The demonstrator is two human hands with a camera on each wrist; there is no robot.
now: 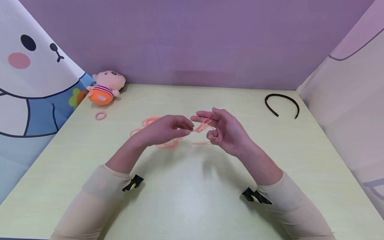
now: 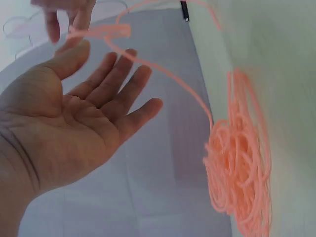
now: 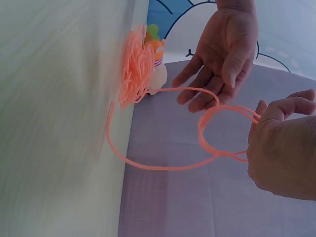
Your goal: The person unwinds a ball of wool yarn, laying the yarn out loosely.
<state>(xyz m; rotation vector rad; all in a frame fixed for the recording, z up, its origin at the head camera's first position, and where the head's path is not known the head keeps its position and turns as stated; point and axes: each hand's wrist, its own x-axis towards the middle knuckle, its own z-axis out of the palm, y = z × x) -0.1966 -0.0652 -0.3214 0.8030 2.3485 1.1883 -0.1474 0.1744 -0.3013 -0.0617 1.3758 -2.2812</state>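
My right hand [image 1: 226, 131] carries a few loops of thin salmon-orange cord [image 1: 204, 125] around its fingers. Two fingers point left while the lower ones curl in against the palm, with cord at them. To the left, my left hand [image 1: 166, 128] hovers with its thumb and fingertips right beside the loops. Its fingers look relaxed and apart in the left wrist view, the cord passing just beyond them. A tangled pile of the same cord [image 2: 237, 163] lies on the table, joined to the loops by one strand, partly hidden in the head view by my left hand.
A pink plush toy [image 1: 105, 87] in orange shorts leans at the table's back left corner, a pale pink ring [image 1: 100, 115] in front of it. At the back right lies a black headband [image 1: 282, 96]. A purple wall [image 1: 198, 43] bounds the table [image 1: 186, 200].
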